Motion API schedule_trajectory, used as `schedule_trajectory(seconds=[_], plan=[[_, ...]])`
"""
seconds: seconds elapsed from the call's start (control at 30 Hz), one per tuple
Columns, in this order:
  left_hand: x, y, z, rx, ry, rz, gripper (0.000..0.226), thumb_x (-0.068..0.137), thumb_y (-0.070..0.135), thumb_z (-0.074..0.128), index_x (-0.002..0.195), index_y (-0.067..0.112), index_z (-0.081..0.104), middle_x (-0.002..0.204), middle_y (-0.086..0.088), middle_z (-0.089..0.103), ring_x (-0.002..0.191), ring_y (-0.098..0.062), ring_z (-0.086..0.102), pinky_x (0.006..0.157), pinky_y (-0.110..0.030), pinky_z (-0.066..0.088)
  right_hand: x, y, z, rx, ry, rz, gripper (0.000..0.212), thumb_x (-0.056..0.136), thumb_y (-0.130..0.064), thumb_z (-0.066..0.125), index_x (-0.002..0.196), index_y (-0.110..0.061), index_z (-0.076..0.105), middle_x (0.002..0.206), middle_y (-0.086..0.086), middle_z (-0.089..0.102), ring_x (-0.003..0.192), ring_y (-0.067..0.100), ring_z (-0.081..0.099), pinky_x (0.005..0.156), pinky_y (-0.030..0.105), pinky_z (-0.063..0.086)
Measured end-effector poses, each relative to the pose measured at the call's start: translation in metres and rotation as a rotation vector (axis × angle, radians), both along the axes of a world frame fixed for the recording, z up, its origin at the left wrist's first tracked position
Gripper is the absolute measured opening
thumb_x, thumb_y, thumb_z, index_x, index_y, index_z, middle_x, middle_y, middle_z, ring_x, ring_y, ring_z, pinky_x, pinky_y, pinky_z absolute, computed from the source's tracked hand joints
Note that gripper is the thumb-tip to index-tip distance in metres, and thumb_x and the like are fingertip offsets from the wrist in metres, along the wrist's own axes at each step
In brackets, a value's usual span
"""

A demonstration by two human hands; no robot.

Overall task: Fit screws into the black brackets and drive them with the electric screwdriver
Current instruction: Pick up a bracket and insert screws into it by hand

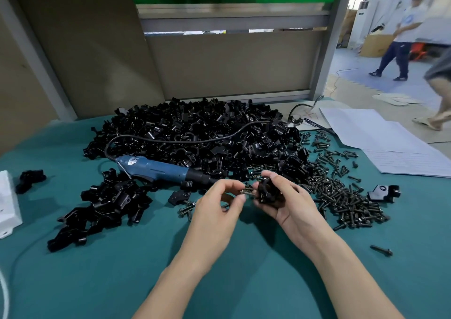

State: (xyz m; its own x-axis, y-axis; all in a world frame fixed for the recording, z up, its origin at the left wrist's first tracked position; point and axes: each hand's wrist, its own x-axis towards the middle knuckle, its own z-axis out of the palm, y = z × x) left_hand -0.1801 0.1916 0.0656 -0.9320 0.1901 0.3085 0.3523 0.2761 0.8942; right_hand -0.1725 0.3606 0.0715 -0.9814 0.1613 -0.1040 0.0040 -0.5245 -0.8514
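1. The right hand [290,204] grips one black bracket [267,193] above the desk [244,257], its fingers [273,179] curled round the ring-shaped body.
2. The left hand [219,196] pinches a screw [246,192] between thumb and fingertips, just beside the bracket. Whether the tip has entered a hole cannot be determined.
3. Bracket: a rigid, glossy moulded part, probably light. The smooth faces may slip, so grip the outer walls and leave the screw hole exposed.
4. Screw: small, dark metal, with a flanged head and threaded shank. It is easily dropped, so hold it near the head.
5. The electric screwdriver [156,168], with a blue barrel, black nose and cord, lies on the desk behind the hands, against the large bracket pile [195,133]. Take it by the barrel.
6. Loose screws [341,196] lie heaped to the right on the teal cloth.
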Motion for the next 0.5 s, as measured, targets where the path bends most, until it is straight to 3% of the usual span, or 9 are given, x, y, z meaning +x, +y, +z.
schedule_trajectory(seconds=[0.1, 0.27, 0.5], plan=[[0.0013, 0.0006, 0.0027, 0.064, -0.033, -0.005, 0.022, 0.096, 0.025, 0.066, 0.099, 0.047, 0.063, 0.100, 0.024, 0.068, 0.081, 0.000, 0.062, 0.071, -0.011, 0.045, 0.0003, 0.0009, 0.0021, -0.073, 0.016, 0.010, 0.034, 0.084, -0.030, 0.071, 0.109, -0.007, 0.073, 0.098, 0.018, 0.076, 0.082, 0.024, 0.075, 0.071, 0.034, 0.064], [0.0031, 0.0021, 0.0051, 0.105, -0.050, -0.007, 0.012, 0.096, 0.029, 0.067, 0.097, 0.041, 0.067, 0.095, 0.024, 0.069, 0.073, 0.002, 0.060, 0.068, -0.012, 0.045, 0.0002, 0.0014, 0.0039, -0.152, 0.021, 0.010, 0.019, 0.083, -0.023, 0.075, 0.096, -0.011, 0.079, 0.103, 0.020, 0.075, 0.082, 0.027, 0.074, 0.072, 0.034, 0.064], [0.0049, 0.0021, 0.0069, 0.116, -0.052, -0.026, 0.008, 0.097, 0.032, 0.065, 0.095, 0.038, 0.069, 0.092, 0.020, 0.071, 0.079, 0.000, 0.063, 0.069, -0.014, 0.048, 0.0002, 0.0031, 0.0037, -0.168, 0.017, 0.023, 0.014, 0.085, -0.022, 0.075, 0.093, -0.014, 0.084, 0.106, 0.021, 0.076, 0.086, 0.027, 0.075, 0.073, 0.034, 0.063]])
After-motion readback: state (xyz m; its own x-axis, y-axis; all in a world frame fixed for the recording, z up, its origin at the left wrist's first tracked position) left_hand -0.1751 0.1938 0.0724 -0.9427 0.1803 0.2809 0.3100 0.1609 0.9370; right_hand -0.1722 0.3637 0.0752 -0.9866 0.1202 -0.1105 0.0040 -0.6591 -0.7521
